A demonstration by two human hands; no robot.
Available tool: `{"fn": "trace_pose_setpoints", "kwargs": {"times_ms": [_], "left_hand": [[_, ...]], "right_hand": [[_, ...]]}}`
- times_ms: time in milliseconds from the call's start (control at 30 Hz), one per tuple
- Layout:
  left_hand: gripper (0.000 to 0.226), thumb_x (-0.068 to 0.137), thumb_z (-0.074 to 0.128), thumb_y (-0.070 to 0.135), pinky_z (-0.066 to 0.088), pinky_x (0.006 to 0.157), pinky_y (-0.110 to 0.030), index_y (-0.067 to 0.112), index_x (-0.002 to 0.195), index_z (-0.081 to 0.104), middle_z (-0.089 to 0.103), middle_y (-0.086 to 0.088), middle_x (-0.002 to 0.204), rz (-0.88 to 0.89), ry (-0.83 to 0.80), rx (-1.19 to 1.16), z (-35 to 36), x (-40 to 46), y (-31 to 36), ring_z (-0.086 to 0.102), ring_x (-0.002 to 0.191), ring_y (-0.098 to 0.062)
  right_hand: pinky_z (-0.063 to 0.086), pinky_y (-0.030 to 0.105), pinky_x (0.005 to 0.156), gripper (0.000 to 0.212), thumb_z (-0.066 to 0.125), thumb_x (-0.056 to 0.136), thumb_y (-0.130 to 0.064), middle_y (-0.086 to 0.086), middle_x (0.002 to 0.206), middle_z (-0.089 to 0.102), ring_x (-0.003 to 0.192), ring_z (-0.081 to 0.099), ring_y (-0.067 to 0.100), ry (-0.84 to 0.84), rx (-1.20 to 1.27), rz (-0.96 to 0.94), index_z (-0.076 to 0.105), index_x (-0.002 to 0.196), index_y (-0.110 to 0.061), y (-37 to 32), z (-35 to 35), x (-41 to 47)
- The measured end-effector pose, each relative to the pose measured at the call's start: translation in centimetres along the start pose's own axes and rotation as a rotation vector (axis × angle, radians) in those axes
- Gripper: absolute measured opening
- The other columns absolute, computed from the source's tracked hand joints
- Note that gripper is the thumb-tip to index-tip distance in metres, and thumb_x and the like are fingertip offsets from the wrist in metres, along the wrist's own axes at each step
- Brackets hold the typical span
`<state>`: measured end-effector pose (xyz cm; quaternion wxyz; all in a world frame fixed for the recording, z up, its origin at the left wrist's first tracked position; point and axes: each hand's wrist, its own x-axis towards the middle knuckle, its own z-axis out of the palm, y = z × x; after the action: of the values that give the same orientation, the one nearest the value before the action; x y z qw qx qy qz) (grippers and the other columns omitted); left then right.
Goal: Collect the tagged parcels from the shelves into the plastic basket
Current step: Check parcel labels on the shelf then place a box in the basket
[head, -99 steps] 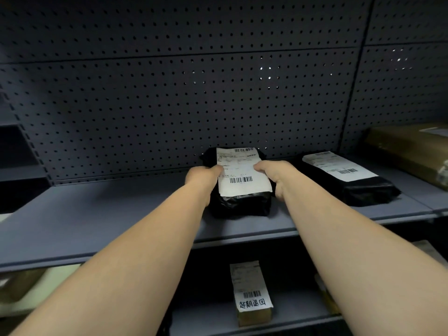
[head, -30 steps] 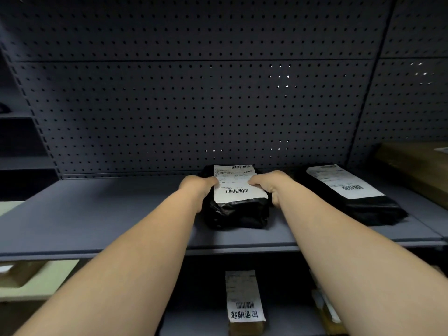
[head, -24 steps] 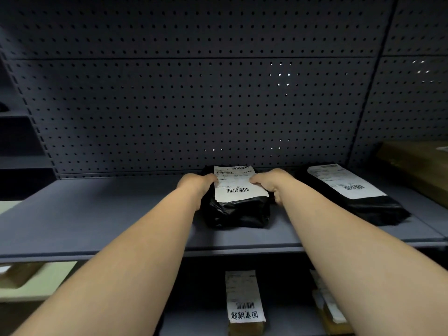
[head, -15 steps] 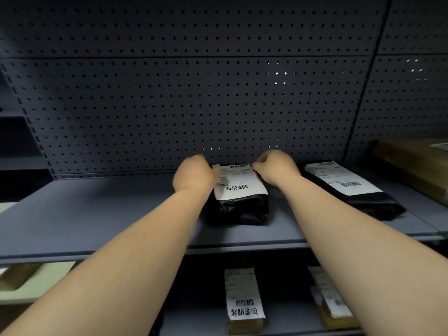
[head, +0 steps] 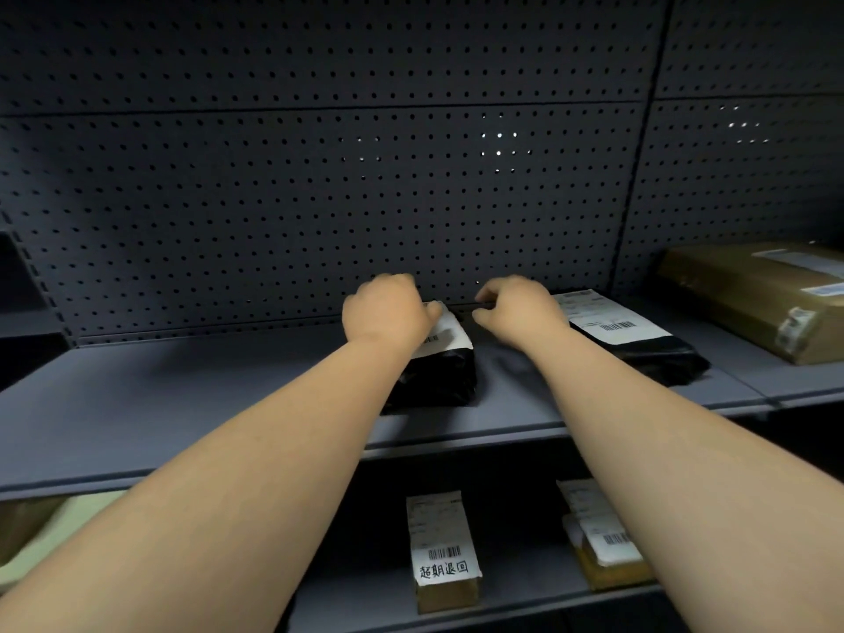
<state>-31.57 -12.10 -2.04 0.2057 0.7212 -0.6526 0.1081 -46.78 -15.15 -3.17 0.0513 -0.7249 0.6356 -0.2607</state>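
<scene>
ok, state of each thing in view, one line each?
left hand: on black parcel's label
right hand: curled, off it
black parcel: flat on shelf
second black parcel: flat, untouched
brown box: sealed
handwritten-tag box: lower shelf

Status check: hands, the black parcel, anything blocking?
Left hand on black parcel, grip hidden. Right hand beside it, curled, holding nothing. Parcel on shelf. Nothing blocking.

I'm facing a dim grey metal shelf [head: 182, 404] backed by dark perforated panels [head: 319, 198], pinpoints of light glinting through some holes, a lower shelf [head: 511, 603] beneath.
</scene>
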Motion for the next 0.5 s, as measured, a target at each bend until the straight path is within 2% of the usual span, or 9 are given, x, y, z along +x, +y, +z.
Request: {"fn": "trace_pose_setpoints", "kwargs": {"times_ms": [167,500], "left_hand": [[0.043,0.091,0.05,0.048,0.047,0.078,-0.034,0.014,0.115,0.06,0.063,-0.008,0.108,0.016,0.008,0.02,0.1,-0.5,3.4,0.059,0.099,-0.028],[0.036,0.091,0.051,0.045,0.038,0.068,-0.031,0.014,0.107,0.062,0.064,-0.007,0.103,0.031,0.03,0.129,1.6,-1.7,14.1,0.06,0.094,-0.028]], "right_hand": [[0.051,0.038,0.091,0.03,0.059,0.085,-0.029,0.004,0.123,0.059,0.112,0.055,0.026,0.032,-0.025,-0.001,0.064,0.115,-0.026,3.3,-2.1,-0.4],[0.049,0.037,0.09,0.033,0.053,0.089,-0.029,0.003,0.127,0.056,0.115,0.052,0.025,-0.013,-0.154,-0.049,0.06,0.121,-0.027,13.3,-8.0,-0.2]]}}
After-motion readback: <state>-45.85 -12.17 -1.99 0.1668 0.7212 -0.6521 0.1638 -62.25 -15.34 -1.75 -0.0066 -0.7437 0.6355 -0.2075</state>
